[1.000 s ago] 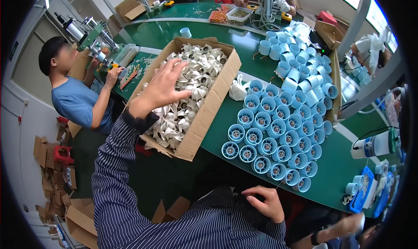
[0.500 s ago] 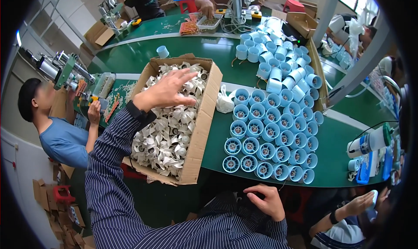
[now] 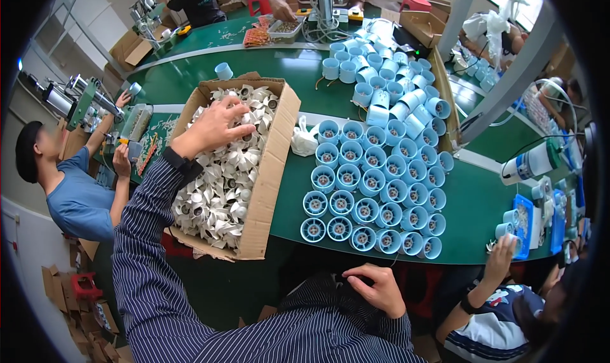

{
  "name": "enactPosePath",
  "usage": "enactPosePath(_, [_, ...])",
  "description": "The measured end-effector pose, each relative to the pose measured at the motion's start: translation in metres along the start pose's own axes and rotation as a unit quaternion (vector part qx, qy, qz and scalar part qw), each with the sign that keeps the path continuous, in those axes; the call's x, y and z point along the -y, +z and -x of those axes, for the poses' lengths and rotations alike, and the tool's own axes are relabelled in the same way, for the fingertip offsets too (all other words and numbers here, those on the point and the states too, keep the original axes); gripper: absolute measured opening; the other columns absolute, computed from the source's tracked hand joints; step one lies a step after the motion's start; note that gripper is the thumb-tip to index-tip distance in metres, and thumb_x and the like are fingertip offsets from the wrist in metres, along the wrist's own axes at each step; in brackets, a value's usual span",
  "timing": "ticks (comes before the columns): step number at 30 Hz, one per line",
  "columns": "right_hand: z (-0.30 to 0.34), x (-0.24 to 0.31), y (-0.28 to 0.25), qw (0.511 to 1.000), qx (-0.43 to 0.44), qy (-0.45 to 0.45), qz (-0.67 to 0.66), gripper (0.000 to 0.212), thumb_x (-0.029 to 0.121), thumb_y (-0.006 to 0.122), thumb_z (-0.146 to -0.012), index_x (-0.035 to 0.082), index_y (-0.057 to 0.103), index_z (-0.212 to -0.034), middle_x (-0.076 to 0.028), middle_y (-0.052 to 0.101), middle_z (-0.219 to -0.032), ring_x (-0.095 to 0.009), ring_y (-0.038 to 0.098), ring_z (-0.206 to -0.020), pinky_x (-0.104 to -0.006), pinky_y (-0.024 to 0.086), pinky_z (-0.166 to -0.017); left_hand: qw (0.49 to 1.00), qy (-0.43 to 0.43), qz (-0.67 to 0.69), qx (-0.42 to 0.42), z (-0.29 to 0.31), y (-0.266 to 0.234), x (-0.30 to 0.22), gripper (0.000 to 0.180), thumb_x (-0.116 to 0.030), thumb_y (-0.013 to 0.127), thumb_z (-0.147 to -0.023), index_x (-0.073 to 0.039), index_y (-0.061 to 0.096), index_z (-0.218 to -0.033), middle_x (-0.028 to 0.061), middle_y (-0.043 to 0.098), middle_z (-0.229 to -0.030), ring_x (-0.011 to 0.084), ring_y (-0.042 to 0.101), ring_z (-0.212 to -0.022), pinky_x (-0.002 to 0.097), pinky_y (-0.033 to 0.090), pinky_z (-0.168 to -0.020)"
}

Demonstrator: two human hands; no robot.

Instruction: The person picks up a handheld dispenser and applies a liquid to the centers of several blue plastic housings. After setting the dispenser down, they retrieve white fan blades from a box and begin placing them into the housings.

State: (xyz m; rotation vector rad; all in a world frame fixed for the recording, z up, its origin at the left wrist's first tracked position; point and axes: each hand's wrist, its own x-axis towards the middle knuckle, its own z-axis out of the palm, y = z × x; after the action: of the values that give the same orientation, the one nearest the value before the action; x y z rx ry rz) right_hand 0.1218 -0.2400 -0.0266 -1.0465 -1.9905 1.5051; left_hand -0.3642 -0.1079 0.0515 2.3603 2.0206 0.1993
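Observation:
My left hand (image 3: 219,125) is over a cardboard box (image 3: 270,182) heaped with small white fan wheels (image 3: 213,191). Its fingers are spread and curved down at the top of the heap; nothing shows clasped in them. Down by my lap is my right hand (image 3: 379,291), thumb and forefinger apart, with no object visible in it and its other fingers partly hidden. Right of the box, light-blue cylindrical housings (image 3: 365,210) stand in rows on the green table (image 3: 292,214), open ends up, small parts visible inside. More housings (image 3: 381,99) lie jumbled behind them.
A white plastic bag (image 3: 305,139) sits between box and rows. One housing (image 3: 223,71) stands behind the box. At left a co-worker (image 3: 82,191) sits by a press machine (image 3: 82,102). Another person's hand (image 3: 501,261) is near a blue tray (image 3: 523,226) at right.
My left hand has come down closer to the fan wheels, its fingers curling more. My right hand stays by my lap. The view has shifted slightly, and the right-hand co-worker's hand has moved toward the blue tray.

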Motion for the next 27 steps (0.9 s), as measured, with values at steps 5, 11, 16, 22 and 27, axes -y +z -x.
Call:
enactPosePath(5, [0.007,-0.001,-0.014,0.999,0.013,-0.036,-0.017,0.015,0.006,0.071,-0.086,0.004,0.076,-0.100,-0.011,0.075,-0.090,-0.021,0.073,-0.079,-0.0290,0.056,-0.069,0.998,0.014,-0.058,-0.034,-0.002,0.012,0.004,0.045,-0.045,0.066,-0.092,-0.012,0.064,-0.124,0.0140,0.054,-0.131,0.0378,0.054,-0.120,0.0468,0.045,-0.100])
enactPosePath(11, [0.020,-0.018,-0.032,0.997,0.019,-0.037,-0.060,0.015,0.007,0.070,-0.088,0.004,0.076,-0.102,-0.010,0.075,-0.091,-0.020,0.072,-0.080,-0.0277,0.056,-0.069,0.999,-0.047,-0.013,-0.007,0.013,-0.014,-0.032,0.044,-0.043,0.067,-0.091,-0.012,0.064,-0.122,0.0153,0.056,-0.128,0.0375,0.058,-0.114,0.0457,0.048,-0.095])
enactPosePath(16, [0.023,-0.028,-0.043,0.994,0.054,-0.052,-0.079,0.016,0.009,0.070,-0.090,0.005,0.075,-0.105,-0.009,0.075,-0.093,-0.018,0.072,-0.078,-0.0260,0.056,-0.067,0.994,-0.095,0.003,-0.050,0.028,-0.006,-0.021,0.045,-0.043,0.066,-0.090,-0.014,0.064,-0.124,0.0159,0.058,-0.124,0.0386,0.062,-0.108,0.0450,0.051,-0.091])
enactPosePath(22, [0.021,-0.025,-0.044,0.992,0.081,-0.036,-0.087,0.017,0.008,0.069,-0.090,0.003,0.075,-0.105,-0.010,0.076,-0.095,-0.017,0.073,-0.079,-0.0252,0.056,-0.069,0.971,-0.177,-0.134,-0.092,0.020,0.017,-0.028,0.047,-0.044,0.065,-0.088,-0.016,0.065,-0.126,0.0169,0.058,-0.125,0.0398,0.062,-0.109,0.0459,0.051,-0.092])
enactPosePath(27, [0.019,-0.031,-0.036,0.993,0.060,-0.023,-0.104,0.016,0.007,0.068,-0.091,0.002,0.074,-0.106,-0.010,0.076,-0.095,-0.016,0.073,-0.080,-0.0247,0.056,-0.070,0.969,-0.198,-0.131,-0.066,0.021,0.002,-0.046,0.051,-0.048,0.066,-0.087,-0.017,0.064,-0.127,0.0174,0.058,-0.123,0.0404,0.059,-0.114,0.0527,0.049,-0.094])
